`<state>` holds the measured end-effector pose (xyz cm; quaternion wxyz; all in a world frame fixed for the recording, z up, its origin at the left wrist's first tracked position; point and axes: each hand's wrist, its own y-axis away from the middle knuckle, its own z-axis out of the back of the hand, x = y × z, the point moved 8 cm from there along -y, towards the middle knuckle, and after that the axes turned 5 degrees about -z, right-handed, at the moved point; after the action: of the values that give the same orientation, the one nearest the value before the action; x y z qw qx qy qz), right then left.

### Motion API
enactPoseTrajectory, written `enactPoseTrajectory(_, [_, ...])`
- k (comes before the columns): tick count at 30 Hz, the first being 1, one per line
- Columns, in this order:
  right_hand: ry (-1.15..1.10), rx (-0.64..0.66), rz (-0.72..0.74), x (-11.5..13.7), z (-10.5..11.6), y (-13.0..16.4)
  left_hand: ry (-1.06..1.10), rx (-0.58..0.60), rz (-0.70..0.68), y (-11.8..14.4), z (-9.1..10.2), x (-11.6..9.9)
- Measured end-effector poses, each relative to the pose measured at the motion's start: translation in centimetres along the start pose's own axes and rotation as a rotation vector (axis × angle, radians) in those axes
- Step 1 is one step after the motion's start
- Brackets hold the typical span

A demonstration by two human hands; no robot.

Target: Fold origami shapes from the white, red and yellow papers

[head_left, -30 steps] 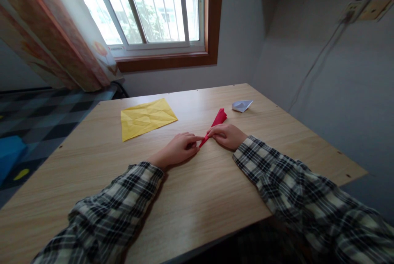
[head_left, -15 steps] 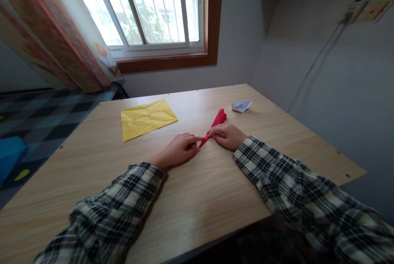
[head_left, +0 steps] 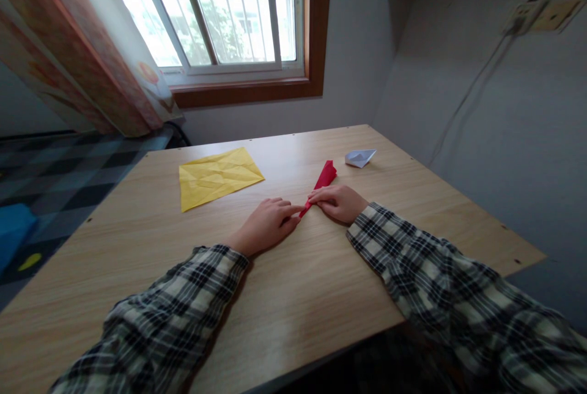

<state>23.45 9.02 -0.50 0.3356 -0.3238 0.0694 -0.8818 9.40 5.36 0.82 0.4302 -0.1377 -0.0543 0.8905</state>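
Head view: narrow folded red paper strip flat on the light wooden table, near its middle, pointing away. Left hand palm down, fingers loosely curled, fingertips pressing the strip's near end. Right hand curled over the strip just beside, pinching its edge. Creased yellow paper square well apart to the left; small white folded paper boat beyond.
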Motion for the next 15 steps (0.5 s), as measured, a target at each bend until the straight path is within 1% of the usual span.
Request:
enactPoseTrajectory(3, [0.056,-0.02,-0.017,-0.2,-0.2,-0.1,-0.023,0.02,0.003,-0.1,0.0,-0.2])
enactPoseTrajectory(8, [0.135,-0.06,-0.096,-0.9,0.0,-0.3,-0.029,0.034,0.007,-0.1,0.0,-0.4])
enactPoseTrajectory(15, [0.148,-0.048,-0.145,-1.4,0.0,-0.4,-0.004,0.028,0.007,-0.1,0.0,-0.2])
